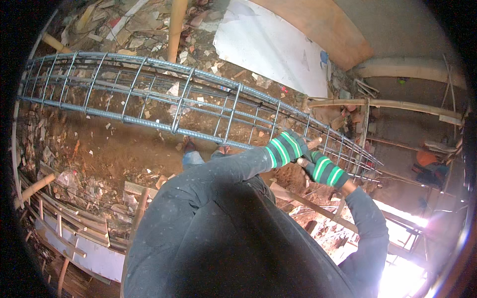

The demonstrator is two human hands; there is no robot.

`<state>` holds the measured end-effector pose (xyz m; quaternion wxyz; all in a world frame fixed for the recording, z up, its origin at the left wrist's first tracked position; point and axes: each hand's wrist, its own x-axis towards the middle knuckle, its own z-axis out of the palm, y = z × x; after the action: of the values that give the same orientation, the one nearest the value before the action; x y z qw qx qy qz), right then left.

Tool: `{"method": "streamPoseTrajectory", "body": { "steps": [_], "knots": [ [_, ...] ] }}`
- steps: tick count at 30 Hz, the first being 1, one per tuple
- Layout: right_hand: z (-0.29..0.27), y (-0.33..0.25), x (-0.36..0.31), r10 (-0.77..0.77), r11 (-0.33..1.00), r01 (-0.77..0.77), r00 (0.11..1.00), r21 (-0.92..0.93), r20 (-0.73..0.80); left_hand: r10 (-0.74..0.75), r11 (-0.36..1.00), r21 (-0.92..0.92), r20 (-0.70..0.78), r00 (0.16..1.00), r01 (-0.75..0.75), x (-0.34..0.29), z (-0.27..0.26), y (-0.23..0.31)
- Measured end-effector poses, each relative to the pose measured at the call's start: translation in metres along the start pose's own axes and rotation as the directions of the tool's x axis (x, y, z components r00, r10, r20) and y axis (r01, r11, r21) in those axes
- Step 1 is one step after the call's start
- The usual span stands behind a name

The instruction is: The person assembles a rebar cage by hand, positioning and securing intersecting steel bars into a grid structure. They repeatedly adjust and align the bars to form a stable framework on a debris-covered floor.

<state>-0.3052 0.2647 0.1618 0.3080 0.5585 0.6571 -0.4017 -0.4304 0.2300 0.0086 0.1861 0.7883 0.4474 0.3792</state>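
Observation:
A long rebar cage point(130, 119), steel bars tied with square stirrups, runs from the far left to the right in front of me. My left hand point(287, 147), in a dark fingerless glove with green and white stripes, is at its near side, with one fingertip pointing right and the other fingers curled. Just right of it, my right hand point(325, 169) wears a matching glove, its thumb bent toward the left hand and its fingers closed. The two hands almost touch beside the stirrups. Whatever lies in their grip is hidden by the gloves and fingers.
Beyond the cage lie a white sheet point(273, 44), a brown board point(323, 30) and broken rubble point(134, 30). An upright bamboo pole point(177, 30) stands behind it. Wooden rails point(387, 103) are at right, timber framing point(74, 218) at lower left. Bare soil point(119, 149) surrounds my feet.

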Motion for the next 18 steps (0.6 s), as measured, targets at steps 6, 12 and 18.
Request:
{"method": "streamPoseTrajectory", "body": {
  "steps": [6,12,18],
  "knots": [
    [0.022,0.050,0.025,-0.448,0.749,0.219,0.863,-0.625,-0.235,-0.020,0.995,0.099,0.039,0.999,0.016,-0.001,0.017,-0.005],
    [0.036,0.075,0.028,-0.469,0.724,0.103,0.799,-0.682,-0.377,0.030,0.991,0.132,-0.069,0.997,-0.021,-0.004,0.039,-0.011],
    [0.026,0.061,0.018,-0.211,0.963,0.162,0.950,-0.214,-0.229,0.170,0.940,0.315,-0.112,0.979,-0.127,-0.010,0.040,-0.012]
  ]
}}
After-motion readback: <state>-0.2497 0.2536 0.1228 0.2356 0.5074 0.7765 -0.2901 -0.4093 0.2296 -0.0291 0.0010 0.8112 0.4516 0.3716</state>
